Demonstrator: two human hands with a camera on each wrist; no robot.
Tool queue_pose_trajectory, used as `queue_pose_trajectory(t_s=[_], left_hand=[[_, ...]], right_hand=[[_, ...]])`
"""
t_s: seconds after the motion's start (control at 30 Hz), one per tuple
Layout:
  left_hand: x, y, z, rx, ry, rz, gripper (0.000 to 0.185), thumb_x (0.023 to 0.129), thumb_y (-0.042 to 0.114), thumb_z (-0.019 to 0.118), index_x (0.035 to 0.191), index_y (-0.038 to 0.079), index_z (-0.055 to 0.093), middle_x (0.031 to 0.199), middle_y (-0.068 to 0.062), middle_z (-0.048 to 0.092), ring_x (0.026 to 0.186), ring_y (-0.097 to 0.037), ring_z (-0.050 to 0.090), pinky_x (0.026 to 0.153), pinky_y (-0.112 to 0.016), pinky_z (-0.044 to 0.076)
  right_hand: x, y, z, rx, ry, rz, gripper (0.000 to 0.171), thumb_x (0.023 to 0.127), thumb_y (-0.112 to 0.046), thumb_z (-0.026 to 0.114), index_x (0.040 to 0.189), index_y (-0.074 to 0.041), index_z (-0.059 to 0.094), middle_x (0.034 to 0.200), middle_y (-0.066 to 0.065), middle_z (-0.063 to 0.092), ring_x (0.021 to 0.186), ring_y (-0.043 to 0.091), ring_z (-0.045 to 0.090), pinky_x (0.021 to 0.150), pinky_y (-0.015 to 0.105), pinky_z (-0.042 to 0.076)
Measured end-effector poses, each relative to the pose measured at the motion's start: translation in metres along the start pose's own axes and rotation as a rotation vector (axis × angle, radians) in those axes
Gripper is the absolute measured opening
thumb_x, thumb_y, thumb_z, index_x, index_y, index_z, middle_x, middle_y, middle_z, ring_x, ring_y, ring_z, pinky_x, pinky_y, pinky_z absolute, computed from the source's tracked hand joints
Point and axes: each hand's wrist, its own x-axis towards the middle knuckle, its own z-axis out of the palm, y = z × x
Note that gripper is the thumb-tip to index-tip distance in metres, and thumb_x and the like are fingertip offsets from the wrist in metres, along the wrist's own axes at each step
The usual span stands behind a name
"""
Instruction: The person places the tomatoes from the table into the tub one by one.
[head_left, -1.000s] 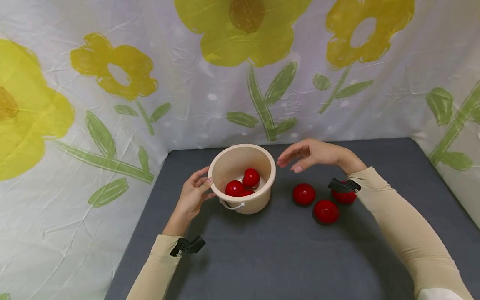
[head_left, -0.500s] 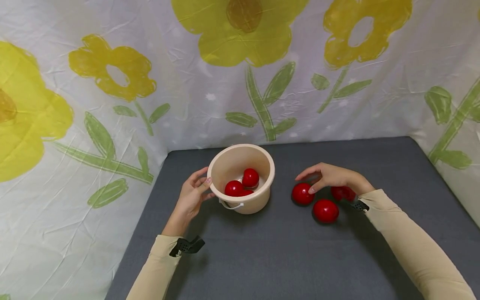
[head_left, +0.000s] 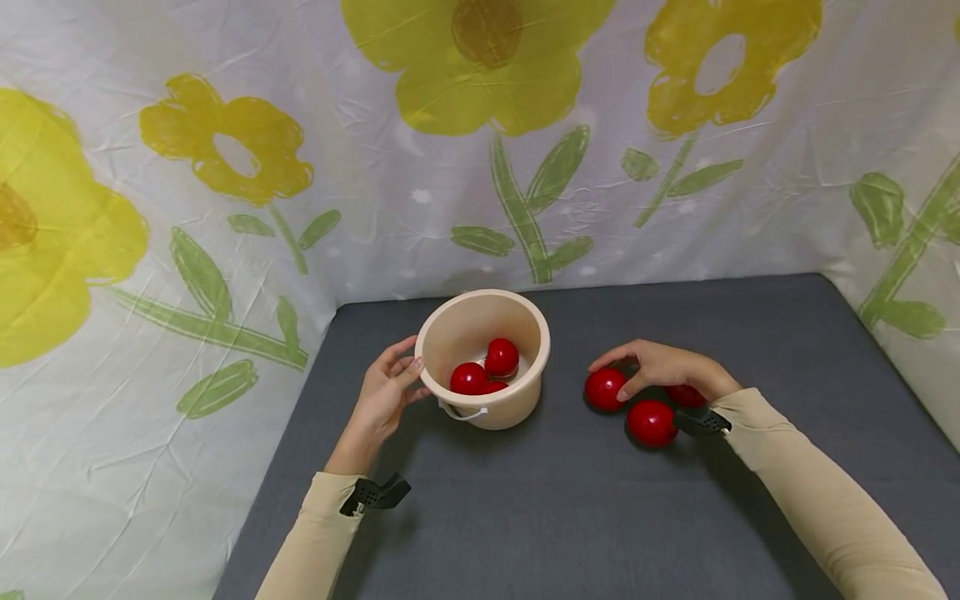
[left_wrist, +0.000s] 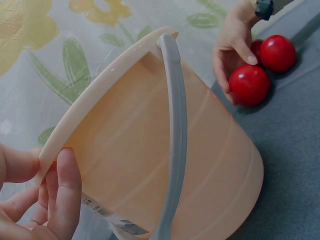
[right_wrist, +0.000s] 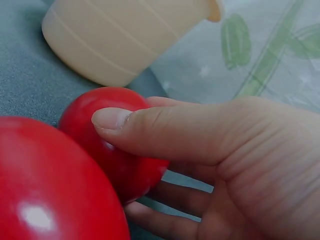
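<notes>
Red and glossy, one round ball [head_left: 602,391] is lying inside the grasp of the right hand [head_left: 663,367]: the thumb is pressing on its near side, and the other fingers are curving round its far side, as the right wrist view is showing. Because it is round, no long axis is deciding the direction of this grip. Whether it is resting on the dark cloth [head_left: 480,517] with its weight, I cannot tell. From this grip, the cream bucket [head_left: 517,406] is standing to the left, near but apart, and the rim [left_wrist: 100,84] is rising higher than the ball. This sideways relation is, in my judgement, mattering most. The left hand [head_left: 382,398] is pinching the rim on the opposite side, so the right hand is being the nearer one to the ball. Inside the bucket, three more red balls [head_left: 502,357] are showing, one mostly hidden. A second loose ball [head_left: 651,424] is sitting just beside the right hand, towards the person, and a third loose ball [head_left: 686,397] is hiding partly under the wrist
</notes>
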Motion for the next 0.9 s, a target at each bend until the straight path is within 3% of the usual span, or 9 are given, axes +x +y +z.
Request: queue_pose_trajectory(t_s=[0.33, 0.53, 0.73, 0.9], left_hand=[[0.0, -0.001, 0.0, 0.005, 0.002, 0.004, 0.05, 0.099, 0.005, 0.057, 0.146, 0.013, 0.044, 0.11, -0.007, 0.059, 0.092, -0.016, 0.064, 0.067, -0.027, 0.059], [0.0, -0.002, -0.001, 0.012, 0.001, 0.005, 0.05, 0.099, 0.006, 0.057, 0.147, 0.013, 0.044, 0.109, -0.006, 0.059, 0.092, -0.017, 0.064, 0.068, -0.027, 0.059], [0.0, -0.001, -0.001, 0.0, 0.002, 0.002, 0.05, 0.099, 0.005, 0.058, 0.146, 0.013, 0.044, 0.105, -0.004, 0.059, 0.092, -0.016, 0.063, 0.068, -0.028, 0.059], [0.0, -0.001, -0.001, -0.002, -0.003, 0.004, 0.051, 0.099, 0.005, 0.057, 0.147, 0.012, 0.043, 0.106, -0.004, 0.06, 0.092, -0.016, 0.063, 0.068, -0.028, 0.059]], right_hand=[[-0.001, 0.0, 0.002, -0.027, 0.021, -0.01, 0.06, 0.078, -0.018, 0.083, 0.133, -0.01, 0.062, 0.136, 0.012, 0.062, 0.129, 0.034, 0.05, 0.108, 0.051, 0.041], [-0.001, -0.005, -0.001, -0.045, 0.023, -0.015, 0.059, 0.079, -0.02, 0.083, 0.133, -0.012, 0.063, 0.135, 0.011, 0.063, 0.126, 0.031, 0.053, 0.103, 0.043, 0.047], [-0.003, -0.03, -0.021, -0.012, 0.031, -0.055, 0.061, 0.08, -0.017, 0.082, 0.136, -0.01, 0.059, 0.137, 0.014, 0.061, 0.121, 0.031, 0.058, 0.091, 0.029, 0.055], [-0.003, -0.062, -0.042, -0.015, 0.037, -0.07, 0.062, 0.083, -0.018, 0.081, 0.139, -0.012, 0.057, 0.141, 0.014, 0.058, 0.119, 0.028, 0.06, 0.088, 0.029, 0.057]])
